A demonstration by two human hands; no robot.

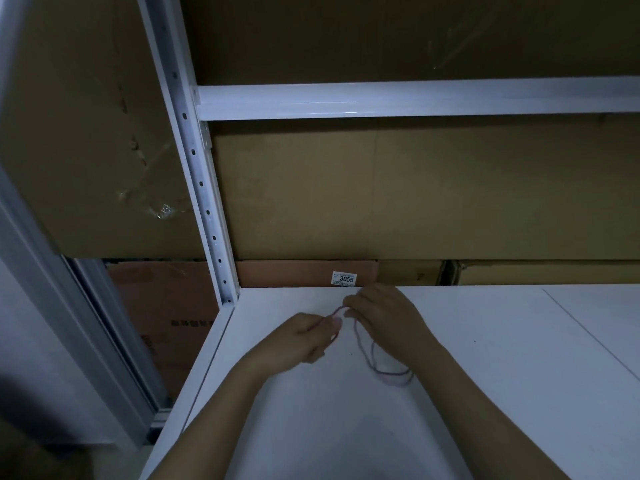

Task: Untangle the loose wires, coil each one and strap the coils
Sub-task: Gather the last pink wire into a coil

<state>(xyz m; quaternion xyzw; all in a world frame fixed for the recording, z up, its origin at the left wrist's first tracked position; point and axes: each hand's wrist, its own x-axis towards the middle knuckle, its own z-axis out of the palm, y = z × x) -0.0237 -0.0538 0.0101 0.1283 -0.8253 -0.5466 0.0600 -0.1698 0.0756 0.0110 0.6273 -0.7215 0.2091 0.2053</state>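
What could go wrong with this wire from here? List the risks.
1. Both hands, left hand and right hand, pinch the thin reddish wire close together; pulling apart may tighten a snag.
2. Its loose loops lie on the white shelf and could tangle again.
3. Dim light hides crossings.

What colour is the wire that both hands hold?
Pinkish-red wire, as far as the dim head view shows.

White sticker on reddish cardboard box: number "3055"; small print above unreadable. Dark print on lower box: illegible.
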